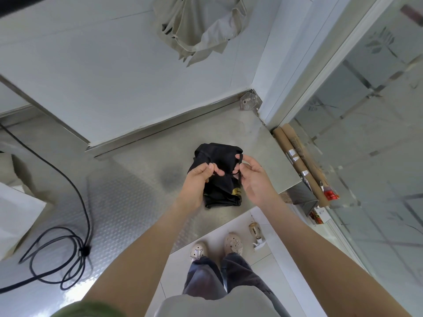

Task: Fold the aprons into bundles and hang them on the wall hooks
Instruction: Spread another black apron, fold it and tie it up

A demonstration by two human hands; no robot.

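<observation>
A black apron [219, 156] folded into a compact bundle lies on the steel counter [146, 184], a yellow mark showing near its lower right. My left hand [199, 179] grips the bundle's left side with curled fingers. My right hand [254, 177] pinches a thin black strap [239, 165] that loops up from the bundle. A beige apron [201, 26] hangs bunched on the white wall above; its hook is hidden.
A black cable [68, 243] lies coiled on the counter's left part. Pale cloth or bags [16, 211] sit at the far left. Cardboard tubes [299, 165] lean by the glass door on the right. The counter edge runs just before my feet.
</observation>
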